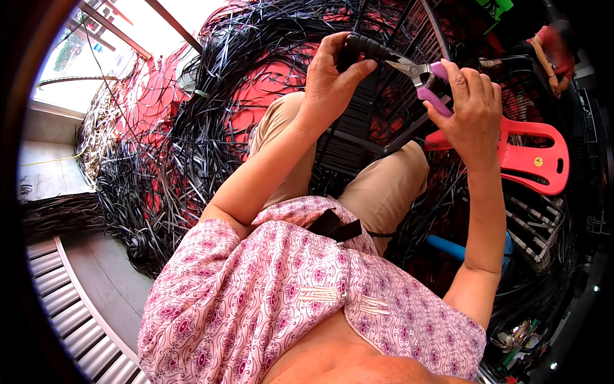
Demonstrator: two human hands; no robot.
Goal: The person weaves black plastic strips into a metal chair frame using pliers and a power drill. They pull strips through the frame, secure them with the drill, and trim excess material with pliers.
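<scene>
My right hand [470,109] is wrapped round a pair of snips with purple handles [436,102]. Their metal blades are parted a little and point left, at the end of a black strip-wrapped bar [371,48]. That bar is the upper part of a black frame with slats [352,121] standing before my knees. My left hand [329,80] grips the bar's left end, thumb stretched toward the blades. Whether a loose strip end lies between the blades is too small to tell.
Heaps of black plastic strips [204,121] spread over red sheets on the left. A red plastic chair [540,157] stands at the right, above a blue piece [448,246]. Another person [556,54] sits at the far right. Rollers [70,307] line the lower left.
</scene>
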